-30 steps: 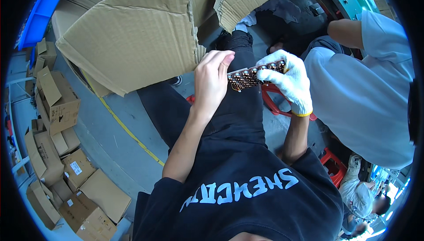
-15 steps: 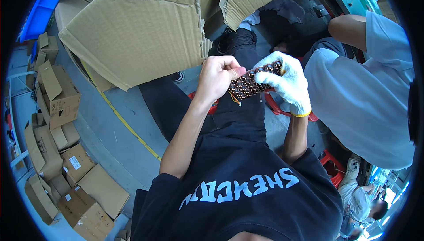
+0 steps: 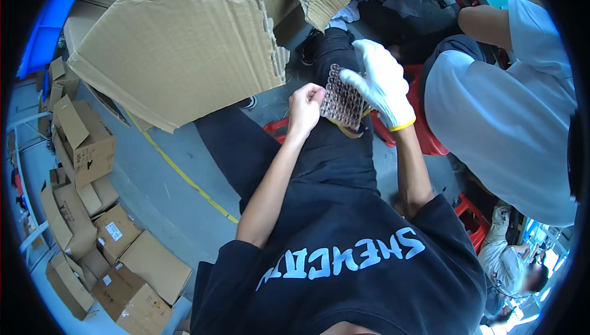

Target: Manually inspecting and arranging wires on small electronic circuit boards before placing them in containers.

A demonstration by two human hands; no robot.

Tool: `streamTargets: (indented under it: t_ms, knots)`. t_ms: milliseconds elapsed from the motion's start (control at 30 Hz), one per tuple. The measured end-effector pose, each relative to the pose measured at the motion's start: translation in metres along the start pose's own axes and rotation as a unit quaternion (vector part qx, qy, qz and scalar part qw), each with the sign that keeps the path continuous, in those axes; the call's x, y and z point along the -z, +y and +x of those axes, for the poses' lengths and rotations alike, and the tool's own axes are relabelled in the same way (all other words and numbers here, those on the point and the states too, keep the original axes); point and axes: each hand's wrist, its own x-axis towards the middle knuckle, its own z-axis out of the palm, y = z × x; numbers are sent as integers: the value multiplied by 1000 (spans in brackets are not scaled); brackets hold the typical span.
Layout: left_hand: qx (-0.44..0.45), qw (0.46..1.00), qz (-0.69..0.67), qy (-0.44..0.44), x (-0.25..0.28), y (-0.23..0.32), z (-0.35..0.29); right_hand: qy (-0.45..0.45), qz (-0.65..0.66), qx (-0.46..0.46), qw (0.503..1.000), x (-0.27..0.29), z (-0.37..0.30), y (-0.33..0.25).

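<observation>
A dark brown grid panel (image 3: 342, 103) of small ring-like cells in rows is held up over my lap; I cannot tell its exact kind. My bare left hand (image 3: 304, 111) is closed, with thumb and fingers pinching the panel's left edge. In a white knit glove with a yellow cuff, my right hand (image 3: 386, 86) stands at the panel's right side. Its fingers are stretched out, and the thumb, held apart, points toward the cells. Whether that thumb touches the panel is unclear. Something yellowish, perhaps a wire or strip, shows below the panel's lower edge.
A large torn cardboard sheet (image 3: 178, 46) stands ahead on the left. Cardboard boxes (image 3: 86, 141) are piled along the left, beyond a yellow floor line (image 3: 178, 172). A co-worker in a white shirt (image 3: 485, 120) sits close on my right, by a red stool (image 3: 424, 114).
The panel has turned, its shiny copper-coloured bumps giving way to a face of ring-like cells. My right hand has loosened from its upper edge, fingers now extended; my left still grips.
</observation>
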Motion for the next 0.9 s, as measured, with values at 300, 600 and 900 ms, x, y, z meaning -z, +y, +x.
streamTargets:
  t_ms: [300,600,900]
  knots:
    - [-3,988,150,18,-16,7,-6,-8,-10,-165,986,-58,-60,-34]
    - [43,996,14,75,-46,-3,-5,-22,82,-129,988,-63,-67,-23]
    - [21,992,97,76,-26,8,-11,17,102,-126,987,-68,-70,-10]
